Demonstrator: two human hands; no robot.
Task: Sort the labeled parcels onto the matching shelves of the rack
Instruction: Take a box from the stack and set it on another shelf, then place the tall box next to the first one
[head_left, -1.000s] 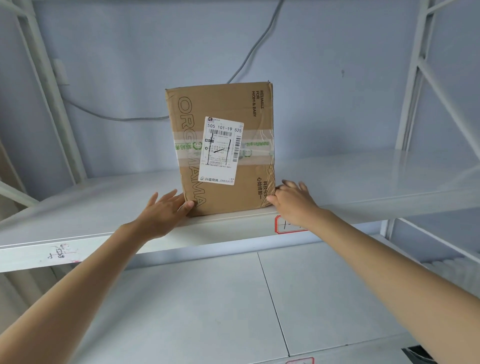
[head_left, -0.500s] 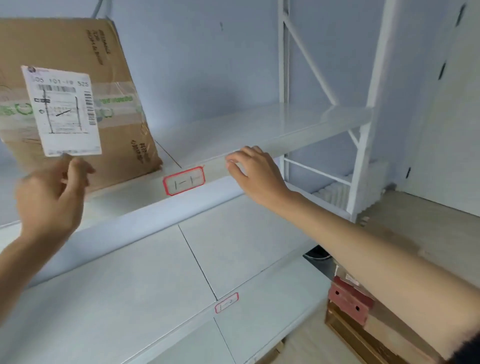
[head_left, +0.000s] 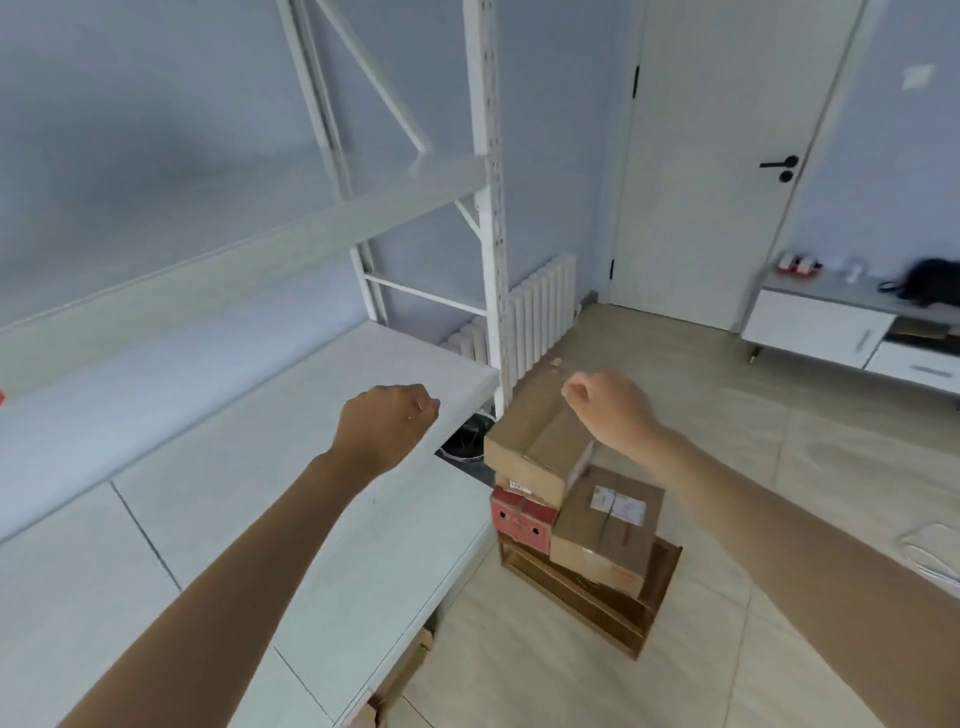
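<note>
- Both forearms reach forward from the bottom corners of the view, bare, and well apart from each other.
- The left hand (head_left: 387, 422) hangs over the lower shelf (head_left: 291, 525) of the white rack (head_left: 488, 218); its fingers are loosely curled inward and nothing is in them.
- The right hand (head_left: 610, 410) hovers above the stack of boxes on the floor, fingers also loosely bent, thumb and forefinger close together, with nothing visible between them.
- Just below and between the hands sits the stack, beside the rack's right end: a dark wooden crate (head_left: 618, 608) on the tiled floor, holding a red carton (head_left: 522, 522) on its left.
- A labeled parcel (head_left: 608, 525), brown cardboard with a white sticker on top, leans in the crate just right of the red carton; it lies below the right wrist, touched by neither hand.
- An open cardboard box (head_left: 537, 441) rests on top of the red carton, directly under the right hand's fingers but apart from them.
- The rack's upright post stands between the left hand and the stack; an upper shelf (head_left: 218, 249) runs off to the left, blurred.
- Under the lower shelf's edge more brown cardboard (head_left: 400, 675) shows, mostly hidden.
- Behind the rack a white radiator (head_left: 545, 306) lines the wall.
- Farther off stand a closed white door (head_left: 727, 156) with a black handle and a low white cabinet (head_left: 831, 327) carrying a dark bag (head_left: 932, 280) and small blurred items.
</note>
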